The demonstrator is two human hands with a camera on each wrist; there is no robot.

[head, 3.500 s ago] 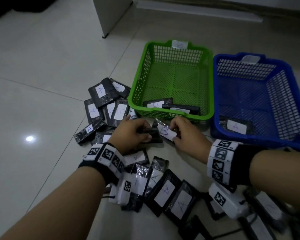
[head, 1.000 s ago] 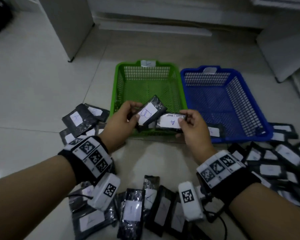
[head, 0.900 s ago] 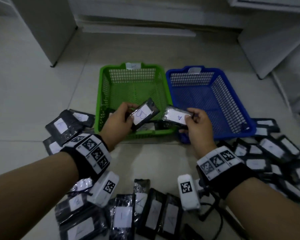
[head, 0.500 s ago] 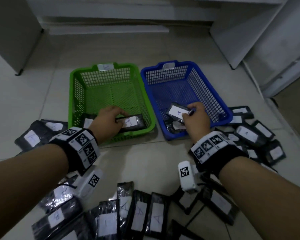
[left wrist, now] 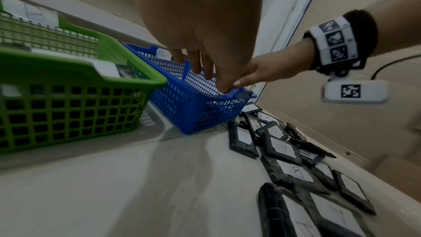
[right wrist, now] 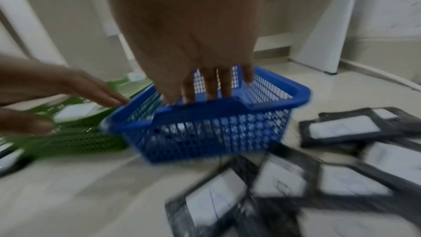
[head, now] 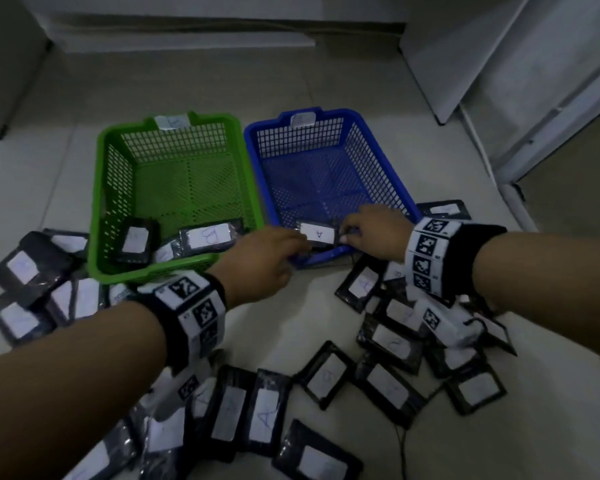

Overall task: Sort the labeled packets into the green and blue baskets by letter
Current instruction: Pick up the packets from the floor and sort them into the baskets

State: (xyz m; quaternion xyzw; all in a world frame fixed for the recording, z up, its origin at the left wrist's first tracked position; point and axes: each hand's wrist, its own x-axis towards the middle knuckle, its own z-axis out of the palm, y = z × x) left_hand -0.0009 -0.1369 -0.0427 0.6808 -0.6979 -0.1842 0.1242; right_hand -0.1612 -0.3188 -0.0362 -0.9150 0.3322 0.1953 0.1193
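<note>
1. Pale glossy floor tiles [head: 284,341] are carrying the whole setup, with white cabinet panels [head: 499,64] standing behind; the light is dim.
2. Right hand [head: 378,233] is reaching over the near rim of the blue basket [head: 388,168], fingers pointing down inside; its fingertips seem to be touching the "A" packet [head: 317,233], but whether they are pinching it I cannot tell.
3. Left hand [head: 260,261] is hovering at the near-left corner of the blue basket, fingers loosely extended, gripping nothing.
4. "A" packet is lying at the near wall inside the blue basket, label up.
5. Step, as I judge it: this A drop is finishing, and sorting is barely started.
6. Next move probably calls for both hands pulling out and going to the loose packets on the floor [head: 388,341], reading the letter before choosing a basket.
7. Green basket [head: 174,181] is sitting just beside the blue one, holding the "B" packet [head: 210,235] and a couple more near its front wall.
8. Baskets are looking like rigid plastic mesh with solid rims and a paper tag on each far wall.
9. Packets are flat, black, shiny, crinkly film rectangles with white handwritten labels; they are likely sliding easily and overlapping.
</note>
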